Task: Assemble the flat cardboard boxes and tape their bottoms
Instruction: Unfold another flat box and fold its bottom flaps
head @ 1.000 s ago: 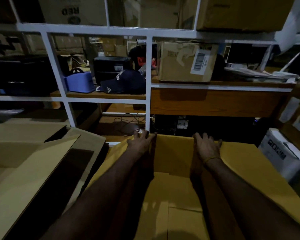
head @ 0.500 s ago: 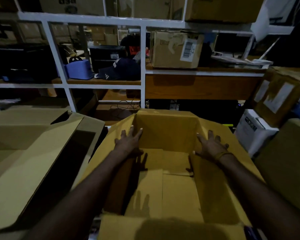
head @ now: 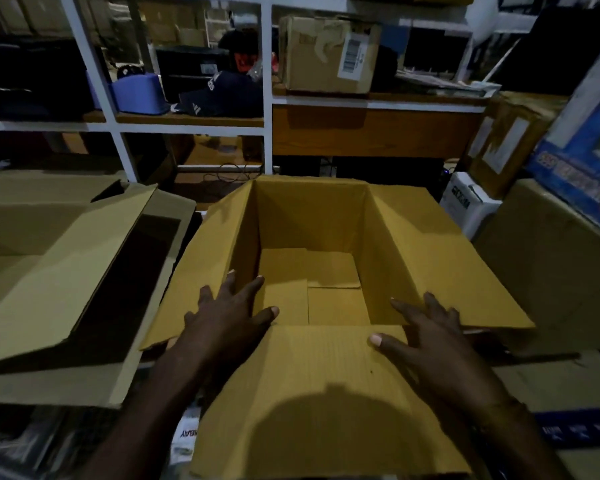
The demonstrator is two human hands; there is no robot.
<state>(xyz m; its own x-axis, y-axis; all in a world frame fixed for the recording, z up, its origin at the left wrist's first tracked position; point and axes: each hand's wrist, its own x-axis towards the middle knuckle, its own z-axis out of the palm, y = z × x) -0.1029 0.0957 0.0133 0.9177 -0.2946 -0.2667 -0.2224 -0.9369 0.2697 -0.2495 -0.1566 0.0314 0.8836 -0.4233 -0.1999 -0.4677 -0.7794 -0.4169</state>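
- The cardboard box (head: 312, 244) stands upright and open in front of the person, its four top flaps splayed outward and its bottom flaps folded flat inside.
- Whether the bottom is taped I cannot tell; no tape shows on the inner seams.
- The left hand (head: 227, 315) lies flat, fingers spread, on the left flap at the near corner, gripping nothing.
- The right hand (head: 426, 336) lies the same way at the right near corner, thumb on the near flap (head: 326, 393).
- The board is matte yellow-brown with fine ribbing on the near flap.
- To the left another box (head: 59, 265) lies open, paler and duller, so more work seems left.
- Behind stands a white shelf frame (head: 267, 129) holding a labelled carton (head: 326, 53).
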